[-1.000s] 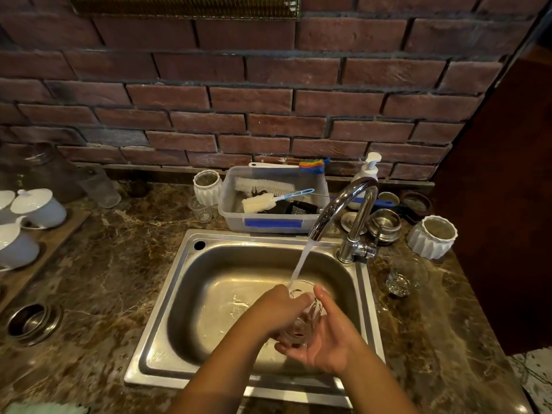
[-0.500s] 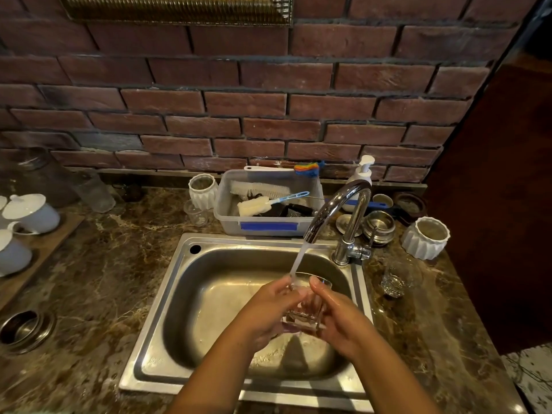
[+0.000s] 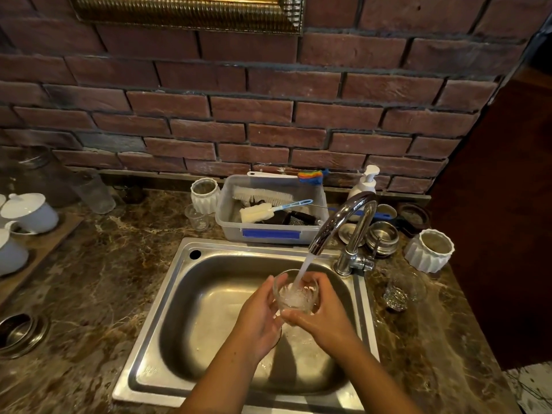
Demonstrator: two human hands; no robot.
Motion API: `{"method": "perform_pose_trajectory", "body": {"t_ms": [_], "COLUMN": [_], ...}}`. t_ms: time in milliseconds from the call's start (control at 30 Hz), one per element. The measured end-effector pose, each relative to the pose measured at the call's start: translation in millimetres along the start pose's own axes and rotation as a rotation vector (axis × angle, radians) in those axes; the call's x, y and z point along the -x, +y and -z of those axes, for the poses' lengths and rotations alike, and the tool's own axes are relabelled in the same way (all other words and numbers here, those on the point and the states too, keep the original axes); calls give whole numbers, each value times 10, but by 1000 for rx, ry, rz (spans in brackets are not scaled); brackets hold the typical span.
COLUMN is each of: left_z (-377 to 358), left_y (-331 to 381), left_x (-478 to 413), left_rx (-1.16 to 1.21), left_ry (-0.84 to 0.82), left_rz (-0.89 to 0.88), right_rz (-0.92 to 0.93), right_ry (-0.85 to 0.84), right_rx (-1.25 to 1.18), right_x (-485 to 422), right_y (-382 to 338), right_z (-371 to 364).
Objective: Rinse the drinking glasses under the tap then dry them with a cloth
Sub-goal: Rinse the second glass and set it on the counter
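Clear glass [image 3: 295, 294] is held upright over the sink [image 3: 185, 309], mouth up beneath the tap [image 3: 346, 216] stream, clasped from either side by the left hand [image 3: 260, 319] and right hand [image 3: 324, 313], fingers curled round it.

Red-brown brick wall [image 3: 268, 115] with dark mortar is running across the back, with a ribbed gold frame [image 3: 185, 10] hanging at its top edge. A brown veined marble countertop [image 3: 98, 264] is stretching out below it, catching dim warm light. A dark wooden panel [image 3: 501, 204] is standing at the right, with pale patterned floor [image 3: 534, 386] showing in the bottom right corner.
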State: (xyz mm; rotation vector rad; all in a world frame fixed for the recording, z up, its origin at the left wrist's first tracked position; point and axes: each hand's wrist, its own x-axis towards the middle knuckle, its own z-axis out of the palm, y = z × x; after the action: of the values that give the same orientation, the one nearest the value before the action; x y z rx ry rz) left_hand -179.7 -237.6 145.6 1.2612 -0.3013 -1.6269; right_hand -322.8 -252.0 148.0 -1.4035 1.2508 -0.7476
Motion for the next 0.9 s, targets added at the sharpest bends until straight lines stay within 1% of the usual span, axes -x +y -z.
{"method": "perform_pose_trajectory", "body": {"t_ms": [100, 167, 233, 333, 400, 467, 600, 667, 900], "left_z": [-29, -60, -91, -100, -96, -107, -111, -115, -119], "left_y": [-29, -65, -77, -43, -10, 19, 106, 129, 14], "left_x": [-20, -31, -23, -44, -50, -55, -68, -70, -108], "left_rx": [-115, -152, -150, -92, -120, -174, -193, -240, -258], "left_ry": [0, -50, -110, -141, -161, -180, -169, -173, -164], "left_rz": [-5, -17, -38, -58, -75, -92, -124, -151, -159], "right_rz": [46, 61, 61, 66, 73, 73, 62, 57, 55], "right_ry": [-32, 5, 59, 18, 0, 23, -7, 11, -4], "right_rx": [32, 40, 13, 19, 22, -5, -23, -48, -75], "right_x": [44, 21, -22, -54, -53, -68, -54, -55, -62], "right_y": [54, 59, 47, 46, 73, 102, 91, 108, 157], "right_z": [59, 117, 132, 126, 123, 117, 53, 45, 87]}}
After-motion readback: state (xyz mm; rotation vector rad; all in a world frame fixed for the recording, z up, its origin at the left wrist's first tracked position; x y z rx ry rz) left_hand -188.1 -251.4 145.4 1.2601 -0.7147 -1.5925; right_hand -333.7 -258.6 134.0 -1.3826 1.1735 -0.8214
